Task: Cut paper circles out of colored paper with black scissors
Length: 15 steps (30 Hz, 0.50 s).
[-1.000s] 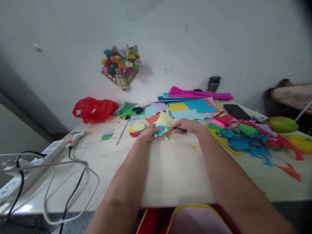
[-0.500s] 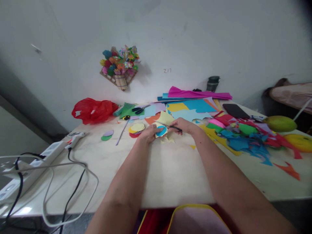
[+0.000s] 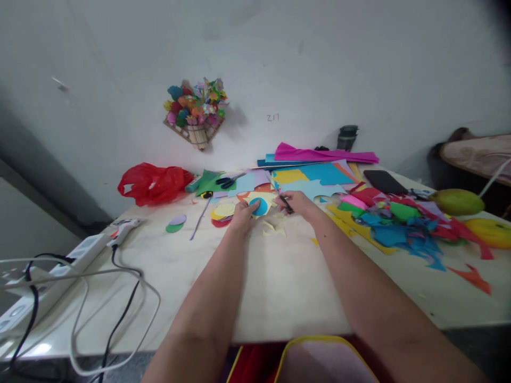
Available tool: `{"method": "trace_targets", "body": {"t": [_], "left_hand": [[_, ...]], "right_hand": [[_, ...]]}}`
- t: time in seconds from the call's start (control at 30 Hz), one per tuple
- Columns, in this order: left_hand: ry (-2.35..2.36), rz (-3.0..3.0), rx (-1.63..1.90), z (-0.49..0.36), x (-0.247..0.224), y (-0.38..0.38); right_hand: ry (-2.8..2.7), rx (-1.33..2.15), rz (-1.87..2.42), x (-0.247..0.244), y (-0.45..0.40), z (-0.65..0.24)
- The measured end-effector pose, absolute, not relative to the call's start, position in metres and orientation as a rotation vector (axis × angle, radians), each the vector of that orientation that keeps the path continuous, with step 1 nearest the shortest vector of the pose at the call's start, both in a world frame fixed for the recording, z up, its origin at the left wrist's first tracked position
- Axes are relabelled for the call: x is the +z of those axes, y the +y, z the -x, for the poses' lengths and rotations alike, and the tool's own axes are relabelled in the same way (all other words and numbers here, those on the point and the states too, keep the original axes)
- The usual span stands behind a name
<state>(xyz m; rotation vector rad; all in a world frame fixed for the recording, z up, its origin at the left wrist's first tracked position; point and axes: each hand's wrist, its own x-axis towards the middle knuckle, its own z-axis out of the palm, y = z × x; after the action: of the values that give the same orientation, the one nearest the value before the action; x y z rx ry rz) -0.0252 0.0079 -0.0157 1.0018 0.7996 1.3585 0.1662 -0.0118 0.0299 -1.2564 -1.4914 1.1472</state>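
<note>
Over the table's middle, my left hand (image 3: pixel 243 215) pinches a pale yellow paper (image 3: pixel 268 198) with a blue paper circle (image 3: pixel 260 206) lying on it. Just to the right, my right hand (image 3: pixel 294 203) is closed on black-handled scissors (image 3: pixel 286 204), whose blades point up and away beside the paper's right edge. Pale yellow scraps (image 3: pixel 274 229) lie on the table below the hands. Left of my left hand is a stack of yellow and red circles (image 3: pixel 223 211). A purple circle (image 3: pixel 179 218) overlaps a green one farther left.
Coloured sheets (image 3: pixel 319 174) and a second pair of scissors (image 3: pixel 228 182) lie at the back. Scraps (image 3: pixel 407 234), a dark phone (image 3: pixel 384 182) and mangoes (image 3: pixel 457 202) are at right. A red bag (image 3: pixel 154 183) and a power strip (image 3: pixel 56 279) are at left.
The scissors have turned from pointing left across the paper to pointing up and away. The blue circle and pale yellow paper have shifted slightly left and turned in my left hand.
</note>
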Motion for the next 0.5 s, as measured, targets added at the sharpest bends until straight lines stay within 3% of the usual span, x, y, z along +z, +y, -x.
{"method": "trace_targets", "body": {"t": [0.5], "left_hand": [[0.788, -1.029, 1.368, 0.013, -0.010, -0.001]], "right_hand": [[-1.244, 1.209, 1.186, 0.029, -0.015, -0.137]]}}
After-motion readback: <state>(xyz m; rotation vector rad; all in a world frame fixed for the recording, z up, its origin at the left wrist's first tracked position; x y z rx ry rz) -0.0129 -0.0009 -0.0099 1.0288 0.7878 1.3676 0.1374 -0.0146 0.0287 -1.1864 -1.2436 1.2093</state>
